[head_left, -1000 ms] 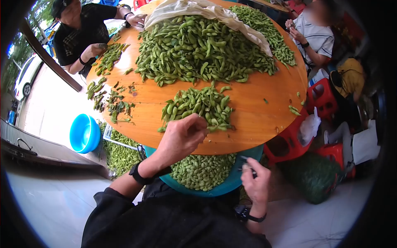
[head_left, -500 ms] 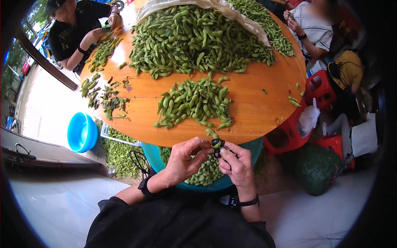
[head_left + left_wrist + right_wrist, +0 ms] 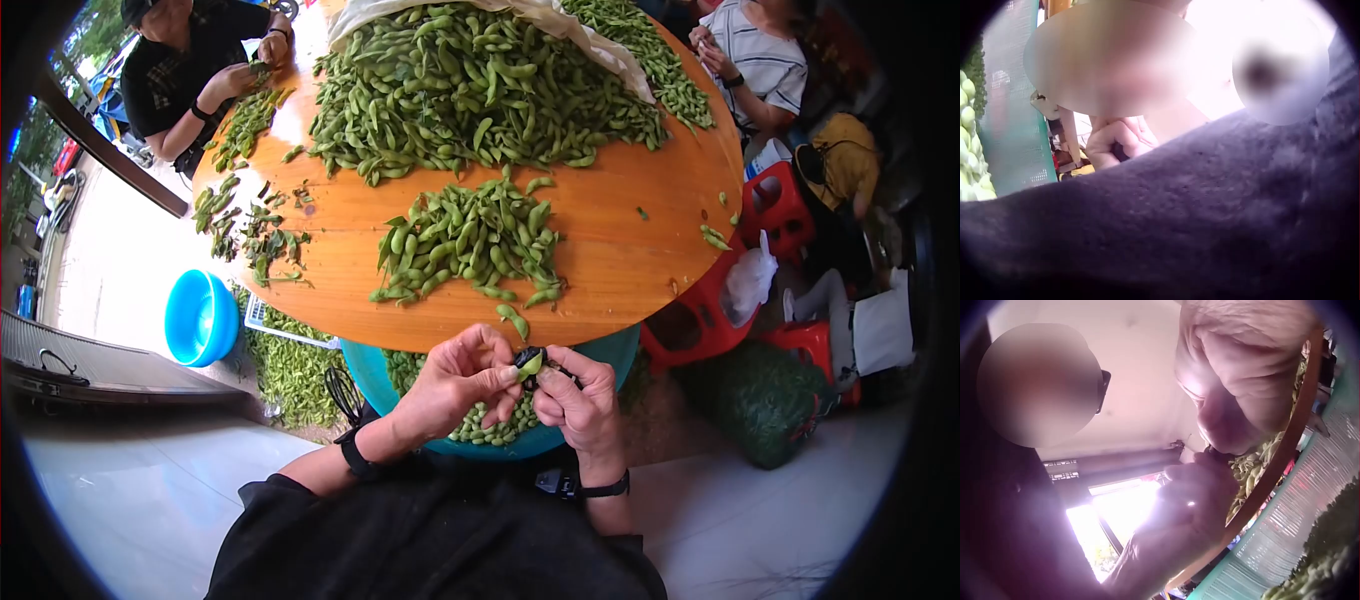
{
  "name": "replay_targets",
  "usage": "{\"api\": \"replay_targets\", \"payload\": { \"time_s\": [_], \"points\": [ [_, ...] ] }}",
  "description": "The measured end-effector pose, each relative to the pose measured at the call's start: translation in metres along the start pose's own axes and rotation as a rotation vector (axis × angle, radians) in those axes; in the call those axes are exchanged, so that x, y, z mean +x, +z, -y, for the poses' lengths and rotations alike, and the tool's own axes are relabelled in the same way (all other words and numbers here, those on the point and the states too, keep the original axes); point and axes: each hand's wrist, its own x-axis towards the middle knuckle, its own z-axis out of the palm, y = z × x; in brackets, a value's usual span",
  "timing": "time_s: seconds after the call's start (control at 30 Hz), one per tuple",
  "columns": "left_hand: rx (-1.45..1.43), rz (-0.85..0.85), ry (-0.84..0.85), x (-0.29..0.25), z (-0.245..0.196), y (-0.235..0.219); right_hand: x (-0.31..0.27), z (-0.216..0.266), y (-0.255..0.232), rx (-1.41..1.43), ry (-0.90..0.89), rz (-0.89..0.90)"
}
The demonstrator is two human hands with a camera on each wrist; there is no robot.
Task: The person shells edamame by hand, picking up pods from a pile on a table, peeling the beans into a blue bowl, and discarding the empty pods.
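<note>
In the head view, my left hand pinches a green soybean pod between thumb and fingers, just in front of the table's edge. My right hand grips a small black tool, which meets the pod. Both hands are over a teal tub of shelled green beans. Close up in the right wrist view, the right hand meets the left hand at the fingertips. Dark cloth fills much of the left wrist view, with shelled beans at its left edge.
A small heap of pods lies on the round wooden table, with a larger heap behind. One loose pod is near the front edge. A blue basin stands left; red stools stand right. Two people sit across.
My left hand has come back from the small pod heap, and my right hand has moved in from the right. They now meet over the tub, with a pod at the black tool.
</note>
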Motion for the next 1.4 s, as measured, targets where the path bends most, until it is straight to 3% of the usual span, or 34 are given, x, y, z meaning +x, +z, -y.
{"api": "replay_targets", "payload": {
  "time_s": [0.07,0.1,0.13,0.17,0.23,0.33,0.4,0.5,0.57,0.67,0.7,0.73,0.77,0.83,0.87,0.93,1.0,1.2,1.3,1.37,1.4],
  "points": [
    [0.328,-0.074,0.128,-0.003,0.000,0.004,-0.003,0.002,0.005,-0.037,0.032,-0.017],
    [0.328,-0.078,0.125,-0.003,0.000,0.003,-0.005,0.005,0.009,-0.228,-0.012,-0.053],
    [0.604,-0.054,0.192,-0.002,-0.001,0.003,-0.006,0.006,0.012,-0.420,-0.057,-0.088],
    [0.880,-0.026,0.259,-0.003,-0.002,0.002,-0.007,0.003,0.011,-0.418,-0.054,-0.087],
    [0.854,-0.048,0.242,-0.001,0.002,-0.004,-0.008,-0.001,0.009,-0.594,-0.205,-0.042],
    [0.962,0.024,0.236,0.002,0.005,-0.011,-0.012,0.001,0.009,-0.688,-0.225,-0.057],
    [1.287,0.057,0.685,0.005,0.009,-0.009,-0.013,-0.002,0.010,-0.739,-0.260,-0.071],
    [1.405,0.006,0.787,0.005,0.024,-0.014,-0.011,-0.007,0.017,-0.898,-0.385,-0.160],
    [1.483,-0.008,0.781,0.002,0.026,-0.015,-0.010,-0.007,0.021,-1.024,-0.525,-0.185],
    [1.444,0.004,0.701,0.000,0.016,-0.015,-0.011,-0.012,0.015,-0.891,-0.398,-0.174],
    [1.261,0.057,0.422,0.000,0.001,-0.013,-0.012,-0.009,0.013,-0.892,-0.397,-0.174],
    [1.065,0.105,0.151,0.000,-0.008,-0.011,-0.013,-0.005,0.012,-0.799,-0.285,-0.139],
    [1.063,0.104,0.151,0.000,-0.011,-0.008,-0.013,-0.002,0.011,-0.705,-0.175,-0.103],
    [1.003,0.066,0.010,0.000,-0.014,-0.005,-0.010,-0.006,0.010,-0.724,-0.169,-0.093],
    [1.003,0.065,0.010,0.000,-0.014,-0.005,-0.009,-0.009,0.010,-0.797,-0.228,-0.119],
    [0.737,0.029,-0.132,-0.001,-0.011,-0.004,-0.008,-0.011,0.012,-0.871,-0.285,-0.145],
    [0.754,0.030,-0.085,-0.004,0.000,-0.003,-0.008,-0.009,0.016,-1.082,-0.497,-0.203],
    [0.796,0.037,-0.025,-0.007,-0.002,0.002,-0.013,-0.014,0.027,-1.177,-0.571,-0.235],
    [0.969,0.071,0.040,-0.007,0.004,-0.002,-0.015,-0.011,0.028,-1.182,-0.555,-0.197],
    [1.231,0.028,0.671,-0.002,0.030,-0.010,-0.016,-0.010,0.027,-1.182,-0.552,-0.195],
    [1.239,0.036,0.674,-0.001,0.034,-0.013,-0.016,-0.010,0.026,-1.181,-0.551,-0.207]
  ]
}}
